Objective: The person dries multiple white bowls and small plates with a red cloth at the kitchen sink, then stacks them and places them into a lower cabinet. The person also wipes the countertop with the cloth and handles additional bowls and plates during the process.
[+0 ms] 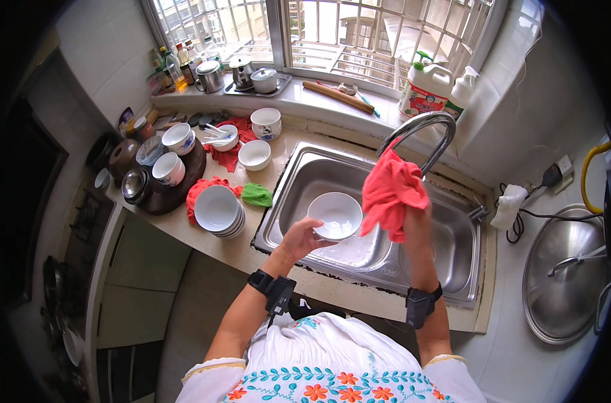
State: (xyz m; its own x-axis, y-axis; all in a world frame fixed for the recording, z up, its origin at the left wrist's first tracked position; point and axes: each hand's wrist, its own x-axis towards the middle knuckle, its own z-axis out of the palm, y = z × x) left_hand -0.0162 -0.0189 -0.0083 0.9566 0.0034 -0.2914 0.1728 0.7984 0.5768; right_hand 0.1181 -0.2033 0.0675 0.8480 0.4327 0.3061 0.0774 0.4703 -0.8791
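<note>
My left hand [304,239] grips a white bowl [335,216] by its near left side, thumb on the rim, above the left basin of the stainless-steel double sink [305,176]. A red cloth [393,194] is gripped in my right hand [417,221], raised right of the bowl and in front of the chrome faucet [439,121]; it hides most of that hand's fingers. Left of the sink stands a stack of white bowls [216,209] beside another red cloth [197,194] and a green cloth [256,195].
More bowls [255,155] stand on the counter's far side, some on a dark round board [184,189]. A rolling pin [338,98] and a detergent jug [426,88] rest on the windowsill. At the right, a large metal lid [562,282] leans by a cable.
</note>
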